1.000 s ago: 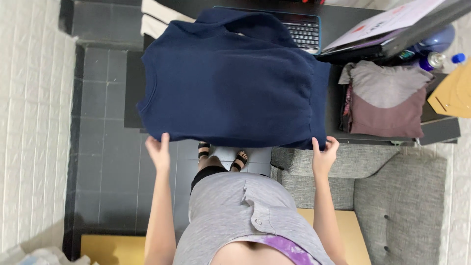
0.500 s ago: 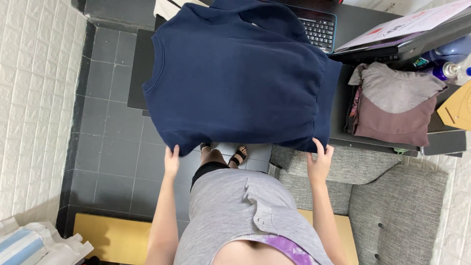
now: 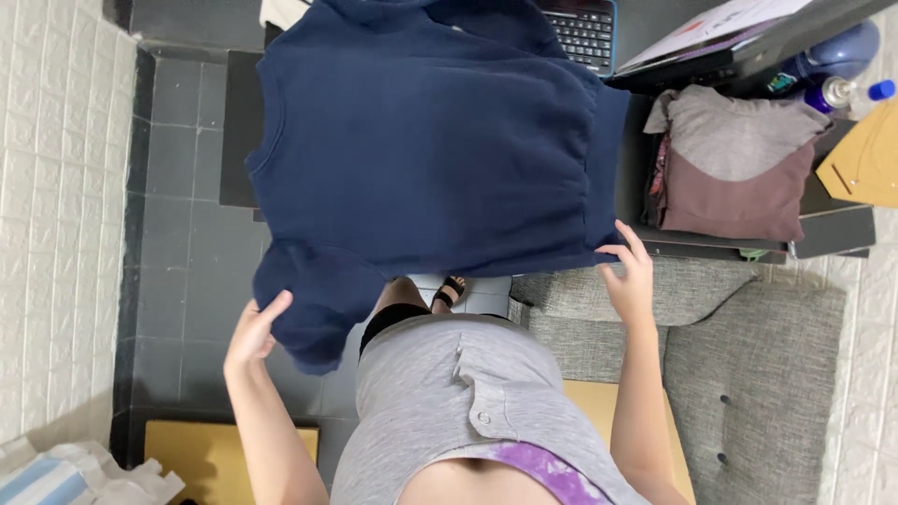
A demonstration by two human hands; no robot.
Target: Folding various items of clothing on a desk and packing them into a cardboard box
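The navy sweatshirt (image 3: 430, 150) lies spread across the dark desk (image 3: 645, 196), its lower edge hanging off the near side over the grey tiled floor (image 3: 178, 243). The left hand (image 3: 251, 332) has its fingers curled loosely on 1 sleeve, which dangles below the desk edge. The right hand (image 3: 629, 276) is spread open at the hem's right corner, fingertips touching the cloth rather than clamped on it.

The risk I see is weight: so much fabric hangs off the near edge that the whole garment could slide to the floor, since the right hand is not really gripping. The top of the sweatshirt also lies over the laptop keyboard (image 3: 585, 33), so a hard pull could drag on it.

Compared with 0.5 s ago, both hands have let go of the hem corners; the left has dropped lower onto the sleeve, and the right has opened.
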